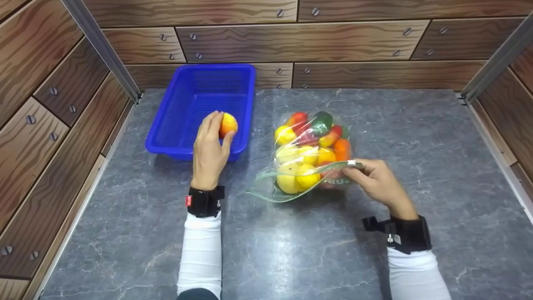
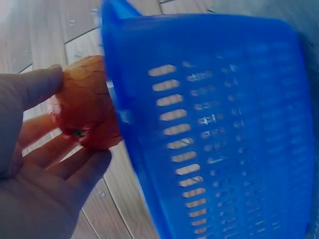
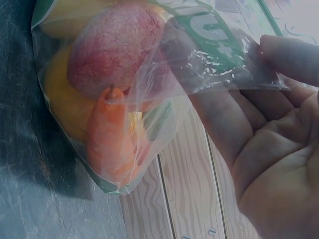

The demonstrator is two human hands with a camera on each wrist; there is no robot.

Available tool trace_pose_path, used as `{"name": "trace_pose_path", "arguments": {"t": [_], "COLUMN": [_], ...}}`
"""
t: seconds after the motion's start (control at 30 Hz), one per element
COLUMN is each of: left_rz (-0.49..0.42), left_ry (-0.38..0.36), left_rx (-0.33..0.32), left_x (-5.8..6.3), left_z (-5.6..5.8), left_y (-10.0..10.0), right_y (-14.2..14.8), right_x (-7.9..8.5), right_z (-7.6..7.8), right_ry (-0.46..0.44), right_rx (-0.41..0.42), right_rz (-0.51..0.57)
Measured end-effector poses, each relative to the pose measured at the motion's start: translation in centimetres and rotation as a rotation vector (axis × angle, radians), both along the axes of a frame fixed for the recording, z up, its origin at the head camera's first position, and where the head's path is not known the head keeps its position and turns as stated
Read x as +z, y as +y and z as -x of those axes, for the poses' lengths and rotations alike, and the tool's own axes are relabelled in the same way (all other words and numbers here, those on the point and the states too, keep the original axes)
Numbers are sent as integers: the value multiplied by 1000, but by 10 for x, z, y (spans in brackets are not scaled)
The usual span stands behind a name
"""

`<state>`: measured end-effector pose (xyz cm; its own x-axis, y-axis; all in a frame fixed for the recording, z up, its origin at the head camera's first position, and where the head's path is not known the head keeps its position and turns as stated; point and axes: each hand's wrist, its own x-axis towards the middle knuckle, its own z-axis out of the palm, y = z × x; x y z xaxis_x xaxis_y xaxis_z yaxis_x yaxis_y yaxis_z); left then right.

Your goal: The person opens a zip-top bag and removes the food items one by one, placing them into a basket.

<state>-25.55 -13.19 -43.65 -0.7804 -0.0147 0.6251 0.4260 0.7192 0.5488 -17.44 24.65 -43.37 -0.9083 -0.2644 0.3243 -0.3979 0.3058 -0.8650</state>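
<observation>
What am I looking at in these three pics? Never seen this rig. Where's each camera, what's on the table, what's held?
There's no machine here: a person works with bare hands, the left hand and the right hand.

The wide picture comes from a camera on the head, looking forward and down. The other two come from cameras worn on the wrists, so each shows its own hand's work up close.

On the grey table stand a blue basket and, beside it, a clear bag of yellow, red, orange and green produce.

The left hand holds a red-yellow fruit by the basket's near end; in its wrist view, the basket hides part of the fruit. The right hand pinches the bag near its white slider.
</observation>
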Motion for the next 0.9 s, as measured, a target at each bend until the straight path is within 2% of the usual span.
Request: {"name": "trace_pose_path", "arguments": {"t": [0.2,0.53,0.7,0.9], "left_rz": [79,131,153,182], "left_ry": [-58,-130,-180,-180], "left_rx": [27,49,63,34], "left_x": [-8,-16,-16,-10], "left_z": [0,5,5,1], "left_y": [0,1,1,2], "right_y": [-1,-2,-1,-2], "right_x": [0,2,0,1], "right_z": [0,0,0,-1], "right_ry": [-10,-7,5,-20], "right_rx": [7,-11,-16,-3], "right_rz": [6,-41,-24,-8]}}
